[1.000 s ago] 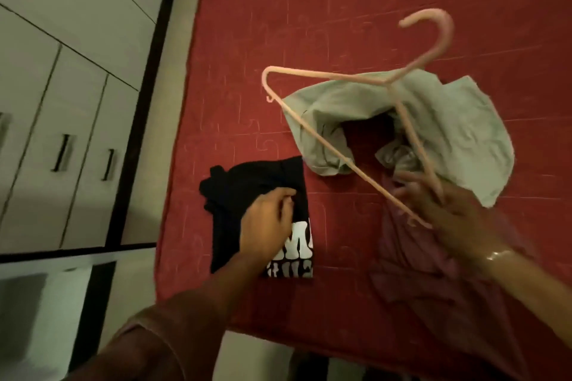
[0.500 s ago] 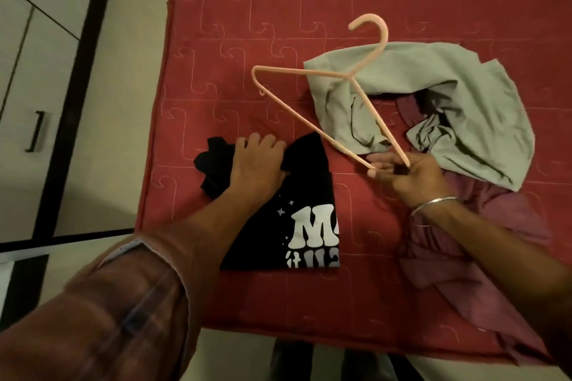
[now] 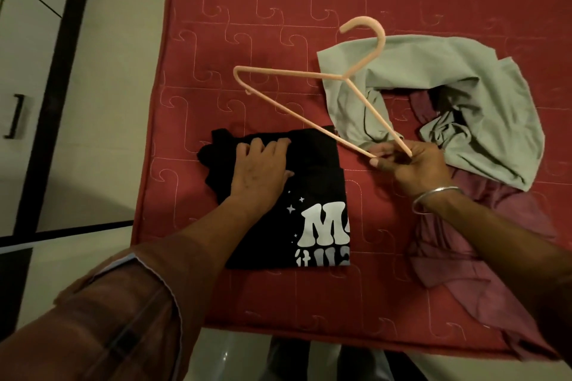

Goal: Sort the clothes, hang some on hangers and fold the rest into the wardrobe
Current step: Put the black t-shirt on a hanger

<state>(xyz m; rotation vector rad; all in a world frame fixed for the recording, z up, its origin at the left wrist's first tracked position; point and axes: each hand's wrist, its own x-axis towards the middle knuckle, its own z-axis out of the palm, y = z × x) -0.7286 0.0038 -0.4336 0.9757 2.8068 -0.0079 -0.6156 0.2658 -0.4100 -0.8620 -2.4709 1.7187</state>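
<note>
Hanger (image 3: 309, 102) in right hand (image 3: 411, 164) grip, hook up-right; left hand (image 3: 260, 173) flat on black shirt (image 3: 312, 164).

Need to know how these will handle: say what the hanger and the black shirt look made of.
Hanger: likely moulded plastic, pale pink, thin rigid rods with a matte look.
Black shirt: soft knit fabric, probably cotton jersey; it lies folded and creased, with a flat white print.

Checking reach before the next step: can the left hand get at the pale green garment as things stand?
Probably not directly. The left hand rests on the black T-shirt, and the pink hanger gripped by the right hand crosses between it and the pale green garment. The right hand is nearer.
</note>
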